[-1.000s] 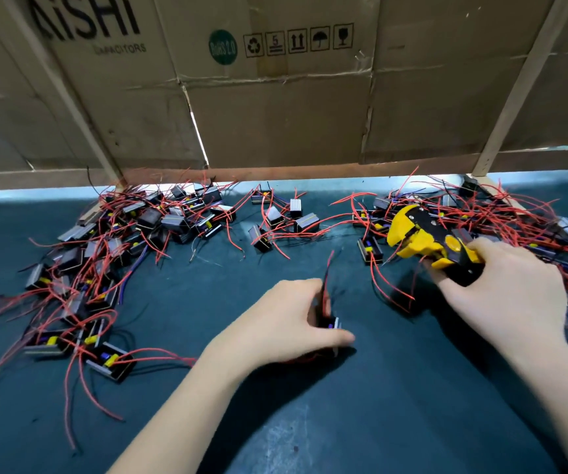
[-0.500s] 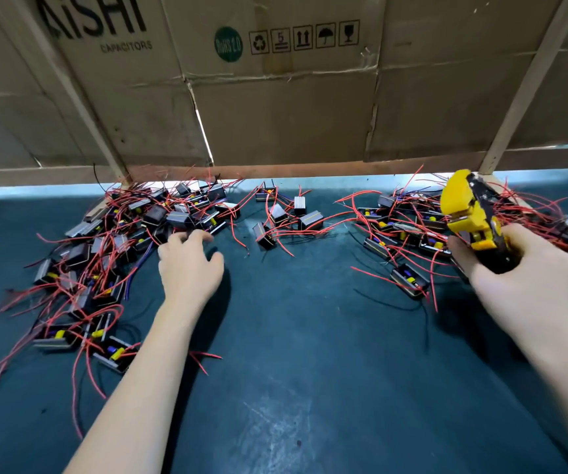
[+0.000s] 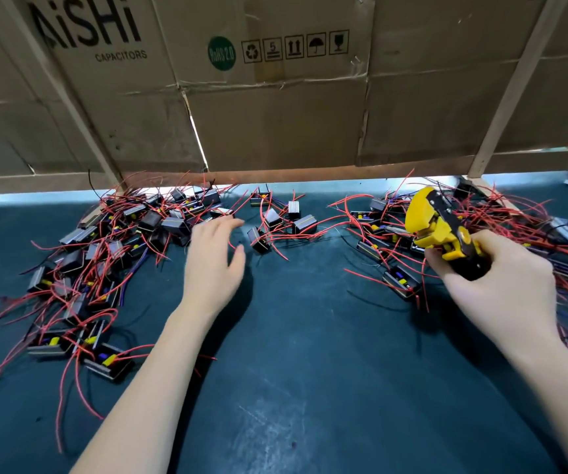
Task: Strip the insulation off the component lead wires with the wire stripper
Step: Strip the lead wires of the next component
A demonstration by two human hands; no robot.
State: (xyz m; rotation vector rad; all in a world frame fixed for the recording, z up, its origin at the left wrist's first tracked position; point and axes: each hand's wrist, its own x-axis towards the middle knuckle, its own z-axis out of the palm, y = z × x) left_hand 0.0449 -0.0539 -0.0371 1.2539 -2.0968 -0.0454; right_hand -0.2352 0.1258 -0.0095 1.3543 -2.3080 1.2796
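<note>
My right hand (image 3: 501, 289) grips the black handles of a yellow wire stripper (image 3: 436, 227), jaws pointing up and left, above the right pile of components (image 3: 395, 241). My left hand (image 3: 212, 261) hovers palm down with relaxed fingers and holds nothing. It sits between the large left pile of black components with red lead wires (image 3: 104, 254) and a small middle cluster (image 3: 275, 224). One component (image 3: 402, 283) lies apart, just left of my right hand.
The dark green mat (image 3: 309, 388) covers the bench. Flattened cardboard boxes (image 3: 275, 107) and pale wooden struts (image 3: 511, 87) wall off the back. Red wires sprawl out from both piles, and more components lie at the far right (image 3: 566, 234).
My left hand let go of the component it held a second ago and moved up and left to the pile's edge. The stripper in my right hand rose and shifted right.
</note>
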